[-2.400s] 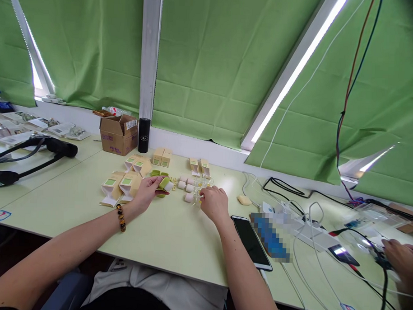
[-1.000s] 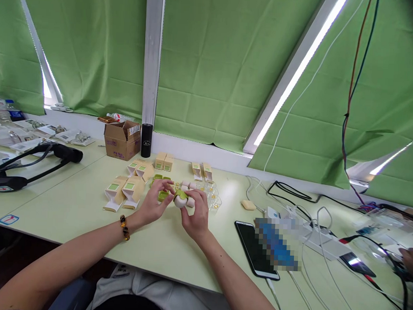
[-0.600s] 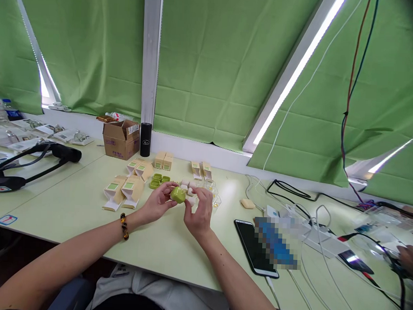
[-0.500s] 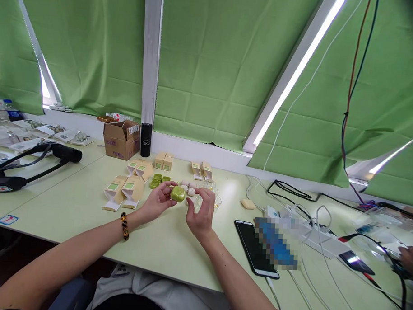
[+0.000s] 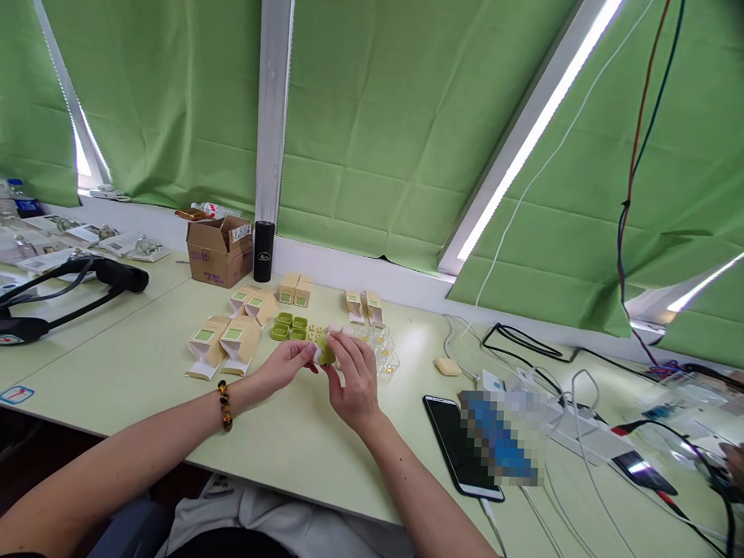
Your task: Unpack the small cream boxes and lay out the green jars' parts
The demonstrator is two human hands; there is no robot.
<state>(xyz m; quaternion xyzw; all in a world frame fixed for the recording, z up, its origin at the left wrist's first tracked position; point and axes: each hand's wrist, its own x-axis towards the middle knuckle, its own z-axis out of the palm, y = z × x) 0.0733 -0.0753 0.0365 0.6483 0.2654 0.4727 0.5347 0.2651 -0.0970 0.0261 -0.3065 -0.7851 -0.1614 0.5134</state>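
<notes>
A small green piece (image 5: 327, 351), with something white along its left side, is pinched between my two hands above the table. My left hand (image 5: 289, 362) has its thumb and fingers closed on its left edge. My right hand (image 5: 355, 378) grips the right side, fingers bent over it and hiding part. Just beyond lie several green square trays (image 5: 289, 326) and tiny yellowish pieces (image 5: 315, 331). Pinkish-white pieces (image 5: 339, 330) are partly covered by my right fingers. Clear plastic pieces (image 5: 385, 353) lie right of that hand.
Small opened cardboard boxes (image 5: 239, 342) stand left of my hands, more boxes (image 5: 295, 290) behind. A brown carton (image 5: 219, 253) and black tumbler (image 5: 263, 252) stand at the back. Right are a phone (image 5: 457, 445), cables (image 5: 522, 349) and another person's hand (image 5: 740, 469).
My right hand has moved left and closed on the green piece. The piece has been turned, so a white part now shows beside it.
</notes>
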